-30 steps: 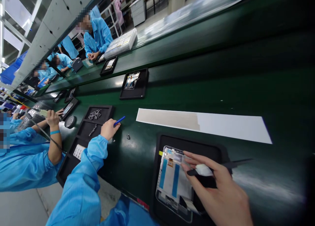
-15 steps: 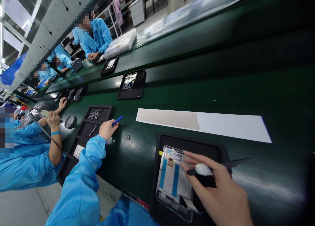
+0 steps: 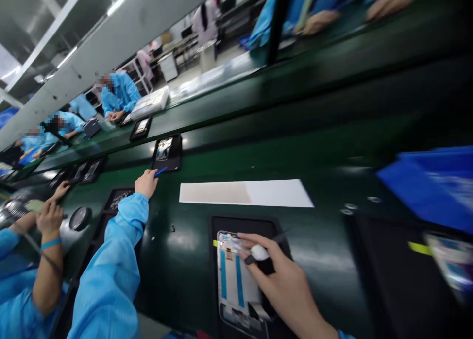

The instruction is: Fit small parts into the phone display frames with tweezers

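My left hand (image 3: 146, 183) is closed round a slim blue pen-like stick (image 3: 160, 172). The stick's tip overlaps, in view, the near edge of a black tray (image 3: 176, 157) that carries a phone part (image 3: 163, 149). In front of me, a phone frame (image 3: 231, 275) with two blue strips and a loose flap lies in another black tray (image 3: 242, 223). Over its upper right side, my right hand (image 3: 283, 275) grips dark tweezers (image 3: 266, 266), with a white piece (image 3: 259, 252) at the fingers. Those fingertips are close to the frame's top; contact is unclear.
A white strip of paper (image 3: 277, 193) lies beyond the near tray. On the right are a blue bin (image 3: 432, 186) and a blurred black tray (image 3: 391, 275). At left, a co-worker's arm (image 3: 50, 250) reaches beside a round dark container (image 3: 80, 218) and a compartment tray (image 3: 107, 218).
The view has swung right, bringing the blue bin and right-hand tray into sight. My left hand has moved away from the compartment tray towards the far tray, still holding the blue stick.
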`<action>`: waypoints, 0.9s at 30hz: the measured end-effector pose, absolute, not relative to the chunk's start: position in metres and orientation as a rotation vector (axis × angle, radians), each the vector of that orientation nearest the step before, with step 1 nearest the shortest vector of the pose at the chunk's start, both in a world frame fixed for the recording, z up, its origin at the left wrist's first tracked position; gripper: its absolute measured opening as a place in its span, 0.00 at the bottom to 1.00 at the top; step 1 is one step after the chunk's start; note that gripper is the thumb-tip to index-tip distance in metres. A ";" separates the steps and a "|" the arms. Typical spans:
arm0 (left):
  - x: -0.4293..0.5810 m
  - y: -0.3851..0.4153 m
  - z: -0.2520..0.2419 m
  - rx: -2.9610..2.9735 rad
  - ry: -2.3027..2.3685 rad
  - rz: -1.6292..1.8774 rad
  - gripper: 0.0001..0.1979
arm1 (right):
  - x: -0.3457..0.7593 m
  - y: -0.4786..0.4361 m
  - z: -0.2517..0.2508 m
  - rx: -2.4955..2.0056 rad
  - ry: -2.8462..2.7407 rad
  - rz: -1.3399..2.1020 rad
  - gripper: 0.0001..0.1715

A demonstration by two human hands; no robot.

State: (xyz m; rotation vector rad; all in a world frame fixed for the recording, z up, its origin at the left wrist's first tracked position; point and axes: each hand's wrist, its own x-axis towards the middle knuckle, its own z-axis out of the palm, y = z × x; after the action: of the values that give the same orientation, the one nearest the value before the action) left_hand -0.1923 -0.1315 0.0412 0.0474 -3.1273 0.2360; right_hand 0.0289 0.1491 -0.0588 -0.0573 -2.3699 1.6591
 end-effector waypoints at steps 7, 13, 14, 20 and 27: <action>-0.224 -0.092 0.055 -0.191 -3.129 0.401 0.18 | 0.020 0.143 -0.051 0.059 -2.166 1.676 0.15; -0.237 -0.090 0.052 -0.531 -2.949 0.385 0.21 | 0.014 0.143 -0.046 0.018 -2.085 1.560 0.14; -0.232 -0.085 0.055 -0.581 -2.922 0.373 0.21 | 0.017 0.144 -0.042 0.019 -2.073 1.552 0.13; -0.137 -0.028 0.078 -0.872 -2.741 0.250 0.19 | 0.079 0.160 -0.004 0.278 -1.818 1.225 0.19; -0.008 0.032 0.072 -1.639 -2.461 0.043 0.19 | 0.157 0.238 -0.036 -0.334 -1.801 0.708 0.15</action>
State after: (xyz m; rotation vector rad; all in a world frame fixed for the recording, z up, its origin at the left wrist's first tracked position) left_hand -0.0075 0.0319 0.0719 -1.6391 -2.4609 0.0429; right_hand 0.1572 0.2376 -0.0361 -0.3337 -1.8006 0.7084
